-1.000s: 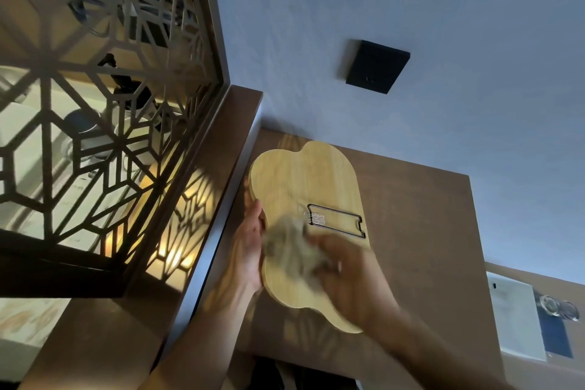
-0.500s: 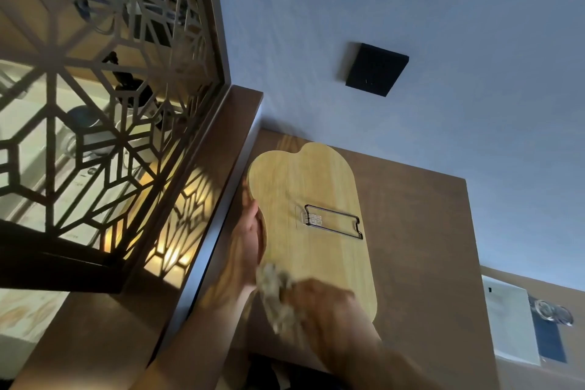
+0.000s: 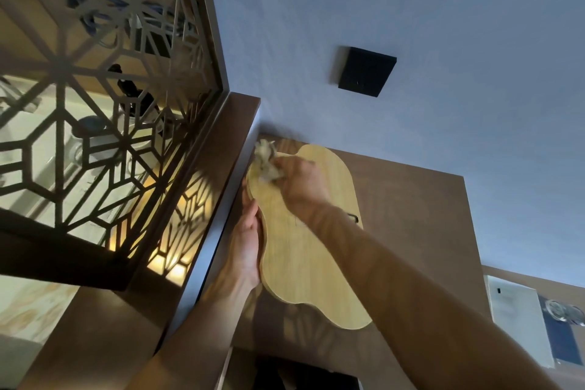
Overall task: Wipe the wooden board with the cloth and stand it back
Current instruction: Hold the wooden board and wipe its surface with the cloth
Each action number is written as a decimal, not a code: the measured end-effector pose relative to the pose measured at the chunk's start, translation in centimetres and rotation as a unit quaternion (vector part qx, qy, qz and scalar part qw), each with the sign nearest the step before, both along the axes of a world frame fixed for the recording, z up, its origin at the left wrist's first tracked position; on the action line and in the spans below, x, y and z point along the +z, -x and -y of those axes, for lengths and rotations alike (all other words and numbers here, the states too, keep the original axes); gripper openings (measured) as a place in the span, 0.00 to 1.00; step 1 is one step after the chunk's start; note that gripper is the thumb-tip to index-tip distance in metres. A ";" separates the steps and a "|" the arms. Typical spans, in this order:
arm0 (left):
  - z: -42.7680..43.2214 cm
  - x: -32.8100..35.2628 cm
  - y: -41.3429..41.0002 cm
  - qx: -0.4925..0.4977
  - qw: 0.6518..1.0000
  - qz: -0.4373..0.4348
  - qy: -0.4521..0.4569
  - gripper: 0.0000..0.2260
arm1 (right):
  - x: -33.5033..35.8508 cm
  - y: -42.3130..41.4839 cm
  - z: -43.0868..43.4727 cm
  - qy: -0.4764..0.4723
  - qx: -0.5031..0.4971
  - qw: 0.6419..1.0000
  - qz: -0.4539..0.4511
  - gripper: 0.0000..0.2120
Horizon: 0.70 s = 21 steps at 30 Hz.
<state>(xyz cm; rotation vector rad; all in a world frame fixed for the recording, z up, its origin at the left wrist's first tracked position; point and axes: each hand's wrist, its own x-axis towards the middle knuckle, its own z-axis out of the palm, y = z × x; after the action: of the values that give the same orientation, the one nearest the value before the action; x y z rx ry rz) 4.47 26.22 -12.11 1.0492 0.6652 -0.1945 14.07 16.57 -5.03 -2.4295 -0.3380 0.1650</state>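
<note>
A pale wooden board (image 3: 304, 266) with a wavy, rounded outline stands against a dark brown panel (image 3: 411, 231). My left hand (image 3: 247, 244) grips the board's left edge at its narrow waist. My right hand (image 3: 300, 182) presses a crumpled light cloth (image 3: 266, 161) onto the board's upper left lobe, and my right forearm crosses the board's face. A black-outlined label on the board is mostly hidden behind that forearm.
A cut-out lattice screen (image 3: 104, 123) in a brown frame rises directly left of the board. A black square fixture (image 3: 365, 74) sits on the grey wall above. At the right edge are a white sheet (image 3: 516, 310) and glass pieces (image 3: 566, 313).
My right hand swept the cloth from the board's middle down to its lower left, then up to the upper left lobe. My left hand stayed on the left edge.
</note>
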 end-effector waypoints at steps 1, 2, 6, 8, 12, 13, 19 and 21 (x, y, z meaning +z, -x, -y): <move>0.1 0.0 0.2 -0.005 1.000 0.000 -0.025 0.21 | -0.4 1.7 0.3 0.011 0.021 1.000 0.012 0.15; 0.0 -0.3 0.1 -0.006 0.998 0.004 -0.059 0.24 | -0.7 3.9 1.0 0.011 0.042 0.998 0.040 0.18; -0.5 -1.8 -0.4 -0.036 0.999 0.009 -0.034 0.27 | -0.7 13.4 6.0 0.038 0.139 0.989 0.031 0.19; -0.4 -1.5 -0.3 -0.027 0.998 0.030 -0.050 0.21 | -0.2 16.1 8.3 0.017 0.154 0.985 -0.074 0.18; -0.4 -1.5 -0.2 -0.011 0.999 0.025 -0.021 0.23 | 1.3 12.1 7.7 -0.062 0.075 0.994 -0.054 0.20; -0.5 -1.4 -0.1 -0.008 1.000 0.028 0.002 0.25 | 1.3 9.6 6.5 -0.061 0.052 0.997 -0.009 0.18; -0.5 -1.0 -0.1 -0.025 0.998 0.057 -0.028 0.34 | -0.8 -1.6 0.3 -0.029 -0.030 0.999 0.008 0.13; -0.4 -0.7 -0.1 -0.016 0.998 0.047 -0.044 0.33 | -1.2 0.2 0.2 0.017 -0.004 1.000 0.022 0.16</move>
<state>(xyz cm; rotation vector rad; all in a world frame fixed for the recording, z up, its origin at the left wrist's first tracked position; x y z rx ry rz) 4.57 26.65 -12.82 1.1477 0.5771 -0.1434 13.88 16.35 -6.28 -2.4710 -0.3484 0.1165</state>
